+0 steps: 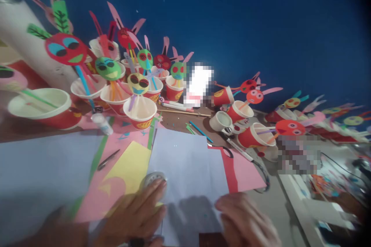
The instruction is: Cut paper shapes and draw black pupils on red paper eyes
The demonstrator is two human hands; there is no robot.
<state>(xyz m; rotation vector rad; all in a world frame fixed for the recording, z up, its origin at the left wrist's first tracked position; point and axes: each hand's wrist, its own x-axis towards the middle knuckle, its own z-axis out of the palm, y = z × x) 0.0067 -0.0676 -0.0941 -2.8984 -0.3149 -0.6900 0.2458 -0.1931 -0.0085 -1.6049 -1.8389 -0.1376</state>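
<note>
Paper (185,162) has the left hand (139,212) at 8 o'clock, fingers outstretched over a round white object (149,177); right hand (246,216), 4 o'clock, grip unclear.

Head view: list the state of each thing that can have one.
Bare left hand: open, palm down
Bare right hand: fingers bent, blurred
Central pale blue paper sheet: lying flat
Round grey disc: partly covered
Slim dark pen: lying down
Small white mug: upright
Yellow-faced red paper cup: upright
Thin blue stick: lying down
</note>
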